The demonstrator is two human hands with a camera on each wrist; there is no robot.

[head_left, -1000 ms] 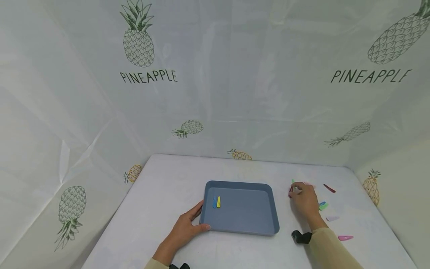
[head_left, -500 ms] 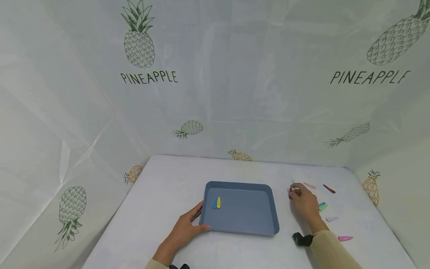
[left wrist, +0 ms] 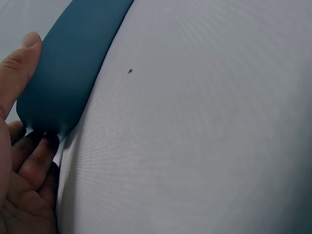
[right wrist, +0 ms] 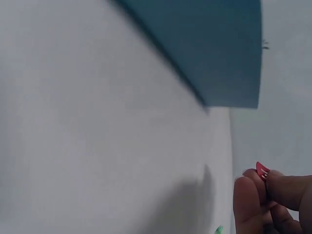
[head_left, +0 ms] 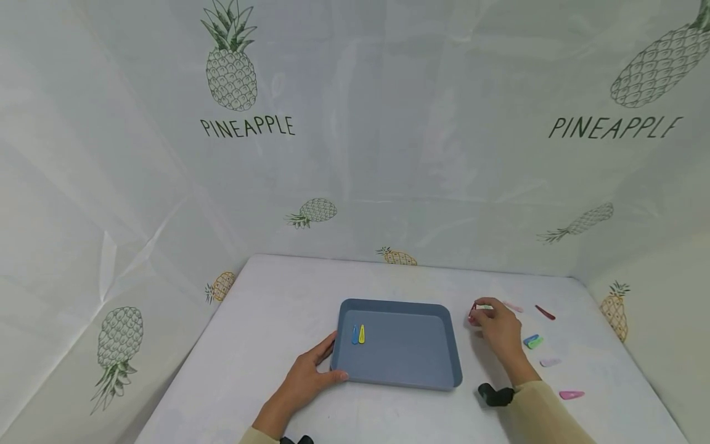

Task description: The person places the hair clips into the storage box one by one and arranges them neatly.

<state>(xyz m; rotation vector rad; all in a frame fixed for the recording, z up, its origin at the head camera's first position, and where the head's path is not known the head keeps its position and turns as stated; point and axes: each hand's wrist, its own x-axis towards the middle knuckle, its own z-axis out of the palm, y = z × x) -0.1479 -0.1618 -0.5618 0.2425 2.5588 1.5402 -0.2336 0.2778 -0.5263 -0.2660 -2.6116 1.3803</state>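
Note:
A blue-grey tray [head_left: 399, 345] lies on the table, with a blue hair clip [head_left: 355, 334] and a yellow hair clip [head_left: 362, 334] side by side in its left part. My left hand [head_left: 304, 377] holds the tray's near left corner; in the left wrist view the thumb [left wrist: 30, 48] is by the rim and the fingertips touch the tray wall lower down. Right of the tray, my right hand [head_left: 501, 330] pinches a red hair clip [right wrist: 262, 170] between thumb and fingertips, above the table. Part of that clip is hidden by the fingers.
Around the right hand lie more clips: a pale pink one [head_left: 513, 306], a dark red one [head_left: 545, 312], a blue one [head_left: 530, 339] beside a green one [head_left: 535, 343], a lilac one [head_left: 550, 362] and a pink one [head_left: 572, 394]. A pineapple-printed sheet [head_left: 388, 154] hangs behind.
My right hand has lifted the red hair clip a little and moved slightly left towards the tray. The left hand and tray have stayed in place.

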